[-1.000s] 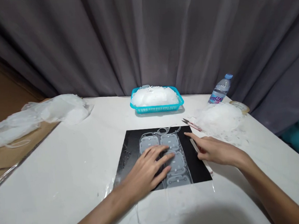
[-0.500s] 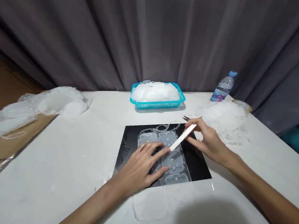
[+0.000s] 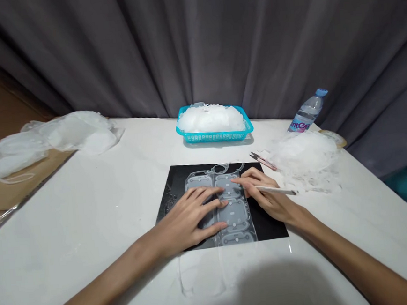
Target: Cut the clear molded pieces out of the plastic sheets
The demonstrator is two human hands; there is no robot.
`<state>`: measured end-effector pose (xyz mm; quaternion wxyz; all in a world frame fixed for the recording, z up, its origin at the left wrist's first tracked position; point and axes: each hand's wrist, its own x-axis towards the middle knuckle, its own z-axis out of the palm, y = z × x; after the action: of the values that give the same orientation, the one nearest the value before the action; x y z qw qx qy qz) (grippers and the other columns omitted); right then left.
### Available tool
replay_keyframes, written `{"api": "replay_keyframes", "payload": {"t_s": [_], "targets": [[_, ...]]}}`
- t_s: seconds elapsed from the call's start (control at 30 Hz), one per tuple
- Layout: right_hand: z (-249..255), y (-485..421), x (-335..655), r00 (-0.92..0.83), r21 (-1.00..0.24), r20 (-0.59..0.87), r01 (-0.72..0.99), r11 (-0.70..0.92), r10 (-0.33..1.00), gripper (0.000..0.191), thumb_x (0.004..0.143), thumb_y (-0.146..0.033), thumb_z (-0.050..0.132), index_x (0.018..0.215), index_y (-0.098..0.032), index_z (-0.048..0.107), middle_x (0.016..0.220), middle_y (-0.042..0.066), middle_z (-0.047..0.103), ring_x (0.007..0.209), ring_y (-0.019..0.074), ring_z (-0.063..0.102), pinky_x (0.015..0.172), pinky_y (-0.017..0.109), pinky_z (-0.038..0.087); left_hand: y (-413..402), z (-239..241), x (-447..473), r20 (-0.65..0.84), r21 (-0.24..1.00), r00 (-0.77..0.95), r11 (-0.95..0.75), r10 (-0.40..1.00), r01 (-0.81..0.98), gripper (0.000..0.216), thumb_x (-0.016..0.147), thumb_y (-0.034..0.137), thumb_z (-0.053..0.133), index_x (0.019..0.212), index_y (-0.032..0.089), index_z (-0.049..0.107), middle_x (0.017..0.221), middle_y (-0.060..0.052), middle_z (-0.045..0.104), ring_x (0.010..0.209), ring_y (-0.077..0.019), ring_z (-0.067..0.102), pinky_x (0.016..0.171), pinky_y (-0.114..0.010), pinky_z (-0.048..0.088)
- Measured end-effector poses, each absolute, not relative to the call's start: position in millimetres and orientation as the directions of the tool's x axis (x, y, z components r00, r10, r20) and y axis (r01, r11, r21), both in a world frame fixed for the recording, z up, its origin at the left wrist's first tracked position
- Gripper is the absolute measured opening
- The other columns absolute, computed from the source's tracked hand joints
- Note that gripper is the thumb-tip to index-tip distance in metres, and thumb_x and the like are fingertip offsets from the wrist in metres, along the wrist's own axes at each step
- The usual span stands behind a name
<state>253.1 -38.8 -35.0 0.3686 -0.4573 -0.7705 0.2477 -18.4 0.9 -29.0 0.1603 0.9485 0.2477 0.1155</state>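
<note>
My left hand (image 3: 197, 211) lies with fingers spread on a translucent sheet of moulded, rounded-rectangular pieces (image 3: 233, 214), pressing it on a black mat (image 3: 268, 222). Between the thumb and fingers of my right hand (image 3: 265, 192) is a slim white stick-like tool (image 3: 280, 190), held like a pen. Its rear end points right; the working tip is hidden near the upper right piece. My right fingertips are over the sheet's right edge. Clear looped strips (image 3: 221, 169) stick out at the sheet's far end, and a clear flap (image 3: 201, 275) hangs past the mat's near edge.
A turquoise basket (image 3: 216, 136) heaped with white translucent pieces (image 3: 211, 118) stands at the back. Small snips (image 3: 263, 161) lie beside a pile of clear scraps (image 3: 305, 156). Behind them are a water bottle (image 3: 306, 112) and a tape roll (image 3: 333, 138). Plastic bags (image 3: 78, 132) sit on cardboard at left.
My right hand has lowered onto the sheet and turned the white tool to a pen-like hold. The tool has left my left fingertip. The snips now show fully.
</note>
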Motion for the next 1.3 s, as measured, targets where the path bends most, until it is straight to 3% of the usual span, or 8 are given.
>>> {"api": "replay_keyframes", "payload": {"t_s": [0.17, 0.4, 0.57, 0.83, 1.3], "targets": [[-29.7, -39.4, 249.5, -0.333, -0.768, 0.322, 0.455, 0.450, 0.886, 0.023, 0.107, -0.033, 0.055, 0.114, -0.027, 0.076, 0.113, 0.006, 0.068, 0.106, 0.0205, 0.066, 0.095, 0.034, 0.053, 2.9, -30.6, -19.2, 0.128, 0.358, 0.855, -0.827, 0.503, 0.433, 0.045, 0.102, 0.059, 0.057, 0.138, 0.032, 0.065, 0.159, -0.001, 0.053, 0.146, -0.0316, 0.044, 0.120, -0.052, 0.038], [-28.8, -42.1, 250.9, -0.366, -0.809, 0.206, 0.458, 0.368, 0.908, 0.009, 0.101, -0.030, 0.066, 0.105, -0.024, 0.072, 0.100, 0.002, 0.073, 0.093, 0.0181, 0.068, 0.085, 0.030, 0.052, 3.4, -32.5, -19.2, 0.133, 0.371, 0.859, -0.828, 0.495, 0.420, 0.048, 0.102, 0.059, 0.057, 0.141, 0.032, 0.062, 0.159, -0.001, 0.052, 0.147, -0.0305, 0.044, 0.123, -0.052, 0.033], [-29.7, -40.6, 252.0, -0.428, -0.801, 0.214, 0.438, 0.409, 0.878, 0.008, 0.103, -0.028, 0.063, 0.099, -0.023, 0.069, 0.102, 0.002, 0.068, 0.098, 0.0181, 0.065, 0.090, 0.030, 0.049, 7.4, -32.4, -20.6, 0.165, 0.372, 0.865, -0.842, 0.474, 0.390, 0.048, 0.101, 0.059, 0.058, 0.145, 0.040, 0.059, 0.162, 0.001, 0.050, 0.149, -0.0306, 0.043, 0.125, -0.054, 0.029], [-33.3, -38.1, 252.7, -0.458, -0.788, 0.250, 0.415, 0.454, 0.853, 0.006, 0.103, -0.027, 0.064, 0.100, -0.023, 0.068, 0.103, 0.002, 0.066, 0.100, 0.0179, 0.064, 0.091, 0.031, 0.048, 10.7, -32.3, -19.2, 0.167, 0.397, 0.890, -0.856, 0.423, 0.332, 0.048, 0.101, 0.057, 0.059, 0.142, 0.033, 0.064, 0.158, -0.005, 0.055, 0.147, -0.0291, 0.049, 0.127, -0.054, 0.023], [-37.3, -39.9, 247.9, -0.498, -0.692, 0.284, 0.485, 0.535, 0.819, 0.008, 0.107, -0.030, 0.056, 0.105, -0.024, 0.062, 0.107, 0.004, 0.065, 0.104, 0.0193, 0.062, 0.094, 0.034, 0.050, 8.3, -30.4, -17.7, 0.152, 0.370, 0.888, -0.858, 0.434, 0.356, 0.048, 0.102, 0.058, 0.057, 0.141, 0.031, 0.065, 0.159, -0.005, 0.054, 0.149, -0.0306, 0.046, 0.126, -0.055, 0.028]]}}
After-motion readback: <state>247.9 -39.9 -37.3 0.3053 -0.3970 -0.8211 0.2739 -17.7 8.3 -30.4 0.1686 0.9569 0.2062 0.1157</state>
